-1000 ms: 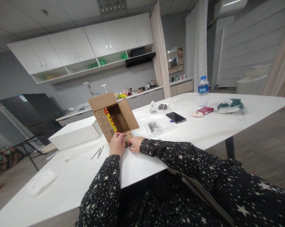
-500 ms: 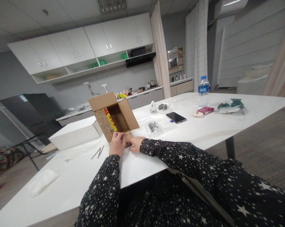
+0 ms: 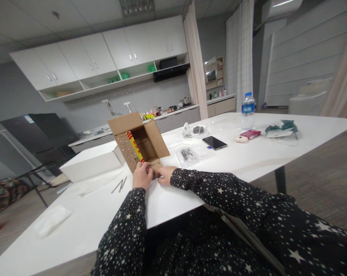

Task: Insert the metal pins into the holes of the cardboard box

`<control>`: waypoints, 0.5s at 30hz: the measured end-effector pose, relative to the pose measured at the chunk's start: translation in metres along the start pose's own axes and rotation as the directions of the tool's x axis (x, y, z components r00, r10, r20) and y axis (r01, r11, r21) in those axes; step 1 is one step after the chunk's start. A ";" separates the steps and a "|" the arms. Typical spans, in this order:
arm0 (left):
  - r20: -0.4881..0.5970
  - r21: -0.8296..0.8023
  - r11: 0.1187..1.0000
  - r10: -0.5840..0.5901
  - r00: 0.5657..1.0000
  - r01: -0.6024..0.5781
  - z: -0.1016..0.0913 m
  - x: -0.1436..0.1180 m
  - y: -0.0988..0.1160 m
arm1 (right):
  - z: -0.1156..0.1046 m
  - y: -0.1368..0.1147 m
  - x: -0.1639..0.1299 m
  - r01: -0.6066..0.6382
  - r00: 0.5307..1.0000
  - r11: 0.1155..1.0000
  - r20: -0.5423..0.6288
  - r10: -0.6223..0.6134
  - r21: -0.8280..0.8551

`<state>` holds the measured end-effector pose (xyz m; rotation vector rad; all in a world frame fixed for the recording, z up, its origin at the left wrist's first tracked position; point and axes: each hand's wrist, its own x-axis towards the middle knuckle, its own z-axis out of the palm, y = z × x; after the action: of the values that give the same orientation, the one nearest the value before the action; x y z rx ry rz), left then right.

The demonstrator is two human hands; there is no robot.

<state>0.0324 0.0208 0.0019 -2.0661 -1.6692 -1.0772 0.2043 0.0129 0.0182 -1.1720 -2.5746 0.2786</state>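
An open cardboard box (image 3: 159, 145) stands on the white table, its flaps spread. Small grey bits dot its left flap, beside a strip of yellow and red tape (image 3: 135, 146). At the near flap, my left hand (image 3: 142, 174) has its fingers curled in, closed on something too small to make out. Close to it on the right, my right hand (image 3: 166, 174) rests low by the same flap with its fingers bent together; its fingertips are partly hidden. Two thin dark sticks (image 3: 120, 184) lie left of my left hand.
A white box (image 3: 90, 163) sits behind on the left, with crumpled white plastic (image 3: 54, 220) nearer the edge. To the right lie a clear bag of small dark parts (image 3: 187, 155), a phone (image 3: 215, 142), a pink packet (image 3: 250, 134) and a water bottle (image 3: 248, 111).
My left hand has shifted very slightly at the near flap. The box and my right hand look the same.
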 end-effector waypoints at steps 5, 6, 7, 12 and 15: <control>-0.012 -0.003 1.000 0.009 1.000 -0.009 -0.003 0.000 0.003 | -0.002 -0.001 -0.001 0.000 1.000 1.000 0.013 0.000 0.003; -0.023 -0.006 1.000 0.013 1.000 -0.013 -0.003 0.000 0.004 | -0.003 -0.002 -0.001 -0.004 1.000 1.000 0.015 0.004 0.002; -0.034 -0.008 1.000 0.016 0.999 -0.016 -0.004 0.000 0.005 | -0.004 -0.002 -0.001 -0.008 1.000 1.000 0.015 0.008 0.002; -0.086 -0.020 0.999 0.044 0.995 -0.046 -0.006 0.000 0.009 | -0.006 -0.004 -0.004 -0.019 1.000 1.000 0.010 0.019 -0.002; -0.081 -0.034 0.995 0.090 0.993 -0.093 -0.007 0.000 0.011 | -0.006 -0.003 -0.004 -0.009 1.000 1.000 0.003 0.009 -0.006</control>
<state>0.0402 0.0127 0.0092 -2.0728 -1.5121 -1.1540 0.2070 0.0079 0.0236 -1.1859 -2.5750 0.2751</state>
